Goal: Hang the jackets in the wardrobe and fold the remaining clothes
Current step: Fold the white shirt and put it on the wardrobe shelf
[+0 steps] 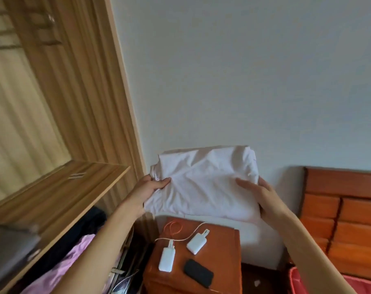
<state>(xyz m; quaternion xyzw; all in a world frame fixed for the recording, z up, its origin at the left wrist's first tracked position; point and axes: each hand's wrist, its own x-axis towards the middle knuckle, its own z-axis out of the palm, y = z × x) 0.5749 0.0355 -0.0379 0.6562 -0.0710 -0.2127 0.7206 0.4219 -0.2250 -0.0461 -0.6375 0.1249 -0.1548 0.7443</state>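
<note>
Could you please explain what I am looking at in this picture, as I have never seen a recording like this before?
There is no machine here. A person wears one wide-angle camera on the head, looking forward and down, so the two bare arms reaching in from below are the wearer's own. The left hand and the right hand each grip a side of a folded white cloth, thumbs on top, holding it in the air in front of the wall. Below it stands a wooden bedside cabinet with two small white packs on cables and a flat black object. At left is the open wardrobe, with a pink garment below its shelf. At right is a wooden headboard.
</note>
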